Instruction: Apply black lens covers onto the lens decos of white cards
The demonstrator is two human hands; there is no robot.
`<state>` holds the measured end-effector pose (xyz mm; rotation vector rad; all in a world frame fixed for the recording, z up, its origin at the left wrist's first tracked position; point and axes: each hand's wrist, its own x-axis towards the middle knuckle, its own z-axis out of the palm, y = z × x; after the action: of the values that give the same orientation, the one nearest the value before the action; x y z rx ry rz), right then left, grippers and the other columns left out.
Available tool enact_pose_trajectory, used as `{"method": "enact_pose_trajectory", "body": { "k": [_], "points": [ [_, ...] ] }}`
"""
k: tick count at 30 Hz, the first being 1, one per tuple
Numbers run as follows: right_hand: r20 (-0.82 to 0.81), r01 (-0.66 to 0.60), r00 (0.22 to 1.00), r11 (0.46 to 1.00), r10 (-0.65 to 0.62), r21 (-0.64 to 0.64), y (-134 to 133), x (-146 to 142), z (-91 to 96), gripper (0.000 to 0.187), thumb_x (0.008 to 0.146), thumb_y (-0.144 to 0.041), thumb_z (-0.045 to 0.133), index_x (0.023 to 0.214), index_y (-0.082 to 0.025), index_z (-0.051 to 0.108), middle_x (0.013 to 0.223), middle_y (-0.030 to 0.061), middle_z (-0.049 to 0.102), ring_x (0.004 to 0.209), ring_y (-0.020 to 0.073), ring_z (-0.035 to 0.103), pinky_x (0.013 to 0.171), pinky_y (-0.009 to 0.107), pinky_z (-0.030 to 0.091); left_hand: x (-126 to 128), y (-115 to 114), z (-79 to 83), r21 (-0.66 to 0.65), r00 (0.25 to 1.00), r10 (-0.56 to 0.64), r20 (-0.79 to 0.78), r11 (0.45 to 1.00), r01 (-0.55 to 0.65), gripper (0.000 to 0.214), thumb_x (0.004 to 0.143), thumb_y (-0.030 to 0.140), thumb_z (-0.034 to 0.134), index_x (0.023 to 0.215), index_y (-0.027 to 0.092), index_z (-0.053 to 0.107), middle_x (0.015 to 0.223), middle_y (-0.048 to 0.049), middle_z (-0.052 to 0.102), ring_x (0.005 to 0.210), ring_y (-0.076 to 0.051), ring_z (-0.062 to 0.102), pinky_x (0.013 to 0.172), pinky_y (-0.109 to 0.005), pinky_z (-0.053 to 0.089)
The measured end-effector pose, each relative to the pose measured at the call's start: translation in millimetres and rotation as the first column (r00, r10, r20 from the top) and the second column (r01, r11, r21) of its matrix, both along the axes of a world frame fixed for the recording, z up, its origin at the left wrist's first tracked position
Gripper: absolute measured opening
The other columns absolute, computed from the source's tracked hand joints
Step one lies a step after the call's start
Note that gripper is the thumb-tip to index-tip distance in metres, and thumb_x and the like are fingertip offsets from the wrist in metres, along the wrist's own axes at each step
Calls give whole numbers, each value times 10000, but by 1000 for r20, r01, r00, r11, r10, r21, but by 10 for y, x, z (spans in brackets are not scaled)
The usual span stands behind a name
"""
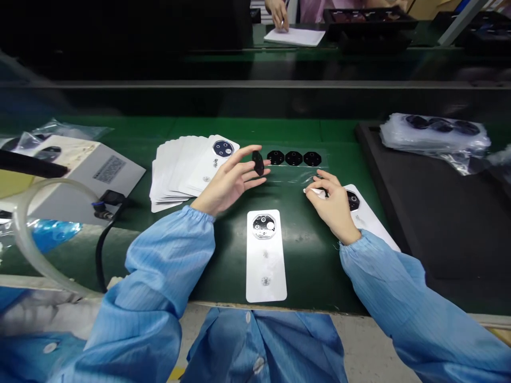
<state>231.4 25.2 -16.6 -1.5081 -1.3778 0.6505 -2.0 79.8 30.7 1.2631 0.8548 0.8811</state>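
Observation:
My left hand [235,175] holds a black octagonal lens cover [258,163] on edge between its fingertips. My right hand [331,202] is closed in a pinch on a small white piece [317,192], perhaps a cloth or paper; its kind is unclear. Between and below the hands, a white phone back panel [266,266] lies flat, its camera area at the far end. Beyond them, three black lens covers [294,158] sit in a row on clear film. Another white panel [375,223] lies partly under my right hand and forearm.
Left of my left hand lies a fanned stack of white panels [179,165]. Farther left stand a white box-like device [115,173] and a clear hose [30,244]. A black tray [447,229] with bagged parts [435,141] fills the right. Another person's hand [278,13] is across the bench.

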Motion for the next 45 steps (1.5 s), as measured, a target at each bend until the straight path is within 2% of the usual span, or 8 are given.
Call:
{"method": "enact_pose_trajectory", "body": {
  "k": [4,7,11,14,17,21,26,45],
  "points": [
    [54,-15,998,997,11,70,-99,-75,77,21,726,-220,630,736,-210,646,1214,98,565,1158,282,558,947,451,459,-184,-121,-63,-137,991,130,28,983,-125,440,987,459,298,1372,254,358,1256,-88,616,1252,-176,538,1097,-345,413],
    [95,-231,970,972,226,47,-237,-136,193,33,789,-197,611,790,-225,629,1194,72,584,1143,255,566,929,423,475,-290,-200,-37,-135,994,107,-31,985,-110,353,986,389,370,1320,279,398,1309,-74,583,1233,-176,554,1082,-361,430],
    [102,-582,798,804,593,-119,-404,-153,345,74,841,-174,582,821,-237,615,1246,56,585,1167,237,556,977,410,456,-393,-405,4,53,986,63,-154,997,-56,443,875,339,608,1289,265,471,1315,-80,551,1168,-220,594,996,-389,512],
    [149,-668,696,709,703,-225,-461,-120,381,93,871,-178,549,835,-248,599,1318,42,558,1233,247,513,1011,438,446,-394,-606,-18,217,953,68,-294,976,-2,600,818,266,682,1359,255,421,1221,-72,585,1143,-207,596,977,-372,539],
    [199,-691,641,671,741,-269,-469,-85,349,93,894,-198,520,851,-256,580,1372,23,523,1291,247,467,1083,486,396,-352,-760,-74,335,886,70,-459,937,99,664,816,246,686,1403,256,376,1227,-57,597,1151,-188,587,987,-348,537],
    [256,-696,610,661,750,-280,-466,-68,287,75,914,-206,507,886,-255,557,1405,5,494,1345,229,405,1150,497,327,-313,-837,-152,413,780,55,-624,870,269,683,856,271,656,1446,262,311,1291,-40,595,1178,-174,572,1012,-330,506],
    [270,-686,611,668,744,-289,-473,-83,288,85,914,-189,507,879,-253,551,1397,20,505,1340,227,413,1137,495,361,-310,-836,-198,412,747,-2,-665,833,369,641,882,243,625,1440,228,310,1310,-50,576,1186,-147,545,1010,-281,482],
    [290,-672,628,691,722,-266,-480,-122,293,114,890,-141,519,880,-252,544,1368,7,535,1311,227,452,1154,473,343,-301,-830,-274,441,715,23,-699,801,405,614,909,269,593,1438,210,287,1229,-77,600,1109,-185,551,935,-326,487]
  ]
}}
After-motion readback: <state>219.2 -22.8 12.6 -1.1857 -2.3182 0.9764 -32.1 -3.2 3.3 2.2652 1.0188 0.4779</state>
